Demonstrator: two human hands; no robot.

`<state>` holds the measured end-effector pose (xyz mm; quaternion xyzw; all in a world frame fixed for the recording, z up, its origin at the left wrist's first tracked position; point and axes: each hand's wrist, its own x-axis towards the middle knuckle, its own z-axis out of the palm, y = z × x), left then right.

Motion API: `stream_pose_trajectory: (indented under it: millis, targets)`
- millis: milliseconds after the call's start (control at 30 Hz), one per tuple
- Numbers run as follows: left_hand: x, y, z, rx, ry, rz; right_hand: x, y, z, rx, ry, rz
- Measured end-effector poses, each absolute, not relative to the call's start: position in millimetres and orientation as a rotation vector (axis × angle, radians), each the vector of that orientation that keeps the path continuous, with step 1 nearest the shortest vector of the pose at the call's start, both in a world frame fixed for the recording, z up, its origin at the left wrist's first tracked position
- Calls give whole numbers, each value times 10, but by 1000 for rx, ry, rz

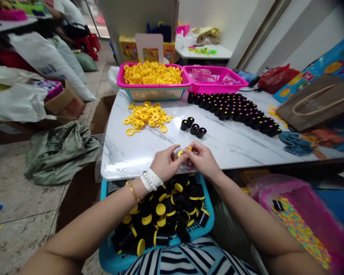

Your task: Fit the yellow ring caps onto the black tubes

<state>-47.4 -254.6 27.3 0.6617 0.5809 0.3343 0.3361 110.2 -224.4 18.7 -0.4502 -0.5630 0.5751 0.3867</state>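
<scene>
My left hand (166,163) and my right hand (203,159) meet over the front edge of the marble-patterned table. Between their fingertips is a small yellow plastic piece (180,153), partly covered by the fingers; whether a black tube is joined to it is hard to make out. Both hands are closed in a pinch. Just beyond them, several black cylinders (201,132) with pink or yellow dots on top stand on the table. A loose pile of yellow ring-shaped pieces (149,114) lies to the left. Below my hands, a blue basket (103,229) holds many black cylinders with yellow caps.
Behind the pile stands a pink-rimmed basket (154,87) full of yellow rings, beside another pink basket (218,89). Rows of black cylinders (235,107) stand at the right. A pink-lined bin (309,198) holds colourful small pieces. Sacks (50,65) and boxes crowd the left floor.
</scene>
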Motion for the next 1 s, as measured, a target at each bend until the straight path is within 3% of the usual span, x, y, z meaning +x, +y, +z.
stream_pose_trajectory:
  millis: [267, 467, 733, 900, 1000]
  targets:
    - [-473, -2515, 159, 2151, 1453, 903, 1330, -2138, 215, -970, -1179, 1774]
    - [-431, -2435, 205, 2291, 1399, 740, 1287, -1948, 331, -1091, -1486, 1973]
    - [-340, -2501, 204, 2336, 1610, 633, 1236, -2224, 383, -1135, -1792, 1445]
    - [-375, -2995, 185, 2326, 1335, 577, 1416, -2862, 291, -1092, -2054, 930]
    - [-415, -3368, 180, 2231, 1148, 607, 1502, -3212, 183, -1034, -2051, 796]
